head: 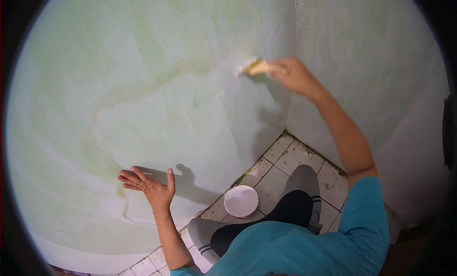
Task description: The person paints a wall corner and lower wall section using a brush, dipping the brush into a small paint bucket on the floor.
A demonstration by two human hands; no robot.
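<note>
A flat paintbrush (pixel 257 67) is in my right hand (pixel 293 75), gripped by its pale wooden handle. Its bristles, white with paint, meet the wall (pixel 171 108) close to the corner; hand and brush are slightly blurred. Pale green shows through streaky white on that wall, and a yellowish-brown stain line runs across it. My left hand (pixel 153 186) is spread lower down at the wall, fingers apart, holding nothing. Whether its palm touches the wall I cannot tell. A round tub of white paint (pixel 241 201) stands on the floor between my knees.
A second wall (pixel 357 62) joins at the corner on the right, also streaky green and white. White floor tiles (pixel 273 183) lie below, with dirt and paint spots along the wall's base. My bent knees (pixel 303 178) are close to the tub. A dark object (pixel 447 133) shows at the right rim.
</note>
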